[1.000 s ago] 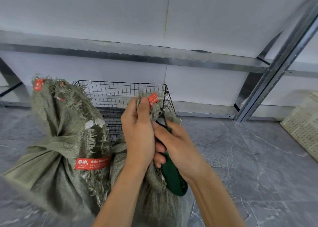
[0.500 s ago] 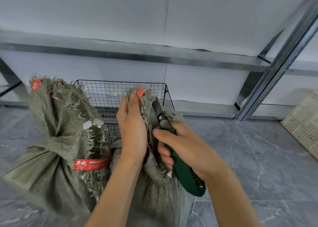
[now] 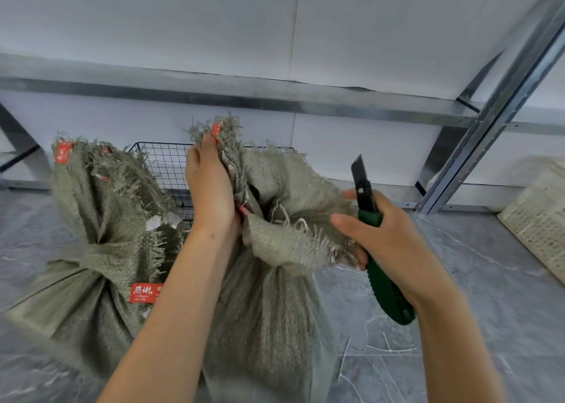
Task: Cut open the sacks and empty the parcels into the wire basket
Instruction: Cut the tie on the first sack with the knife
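Two grey-green woven sacks stand on the floor in front of a black wire basket [image 3: 165, 164]. The left sack [image 3: 97, 249] is tied shut at its neck and bears red tape labels. My left hand [image 3: 211, 188] grips the frayed top of the middle sack [image 3: 275, 295], whose mouth hangs open to the right. My right hand [image 3: 385, 237] holds a green utility knife [image 3: 382, 277] with its black blade pointing up, clear of the fabric, to the right of the sack. No parcels show.
A metal shelf rail [image 3: 244, 96] runs along the white wall behind the basket, and a slanted metal upright [image 3: 489, 127] stands at the right. A pale woven crate [image 3: 538, 219] sits at the far right. The floor is grey marble tile.
My right hand has pulled the knife out of the sack's neck and away to the right. The neck has come apart and the sack's mouth has fallen open. My left hand has lifted the top higher.
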Demonstrator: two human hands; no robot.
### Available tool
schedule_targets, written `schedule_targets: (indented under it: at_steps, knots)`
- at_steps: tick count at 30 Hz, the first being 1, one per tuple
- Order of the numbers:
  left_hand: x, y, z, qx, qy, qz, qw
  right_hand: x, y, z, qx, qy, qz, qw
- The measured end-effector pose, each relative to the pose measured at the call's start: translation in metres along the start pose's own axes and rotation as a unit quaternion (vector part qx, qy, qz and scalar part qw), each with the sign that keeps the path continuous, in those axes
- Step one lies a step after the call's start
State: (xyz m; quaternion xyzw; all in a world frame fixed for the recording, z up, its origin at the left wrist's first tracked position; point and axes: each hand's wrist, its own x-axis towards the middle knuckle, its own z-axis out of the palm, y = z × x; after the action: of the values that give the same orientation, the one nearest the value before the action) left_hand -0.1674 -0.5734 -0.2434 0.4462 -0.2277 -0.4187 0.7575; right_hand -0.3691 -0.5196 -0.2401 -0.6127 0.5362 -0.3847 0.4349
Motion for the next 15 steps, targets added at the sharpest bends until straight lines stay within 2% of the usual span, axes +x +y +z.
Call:
schedule_targets:
  at_steps: [4,7,12,15]
  knots:
    - [0.0,0.005,0.004,-0.003,0.028,-0.014,1.0,0.006,0.013,0.001,-0.041,0.002,0.032,0.999]
    - [-0.005,0.008,0.002,-0.014,-0.019,-0.034,0.999,0.007,0.017,0.003,-0.047,-0.016,0.038,0.998]
    - [-0.023,0.004,-0.023,-0.039,-0.183,-0.111,0.976,0.011,0.016,0.014,0.061,0.013,0.071,0.996]
    - [-0.03,-0.001,-0.043,-0.06,-0.189,-0.097,0.975,0.011,0.01,0.023,0.169,0.021,0.098,0.98]
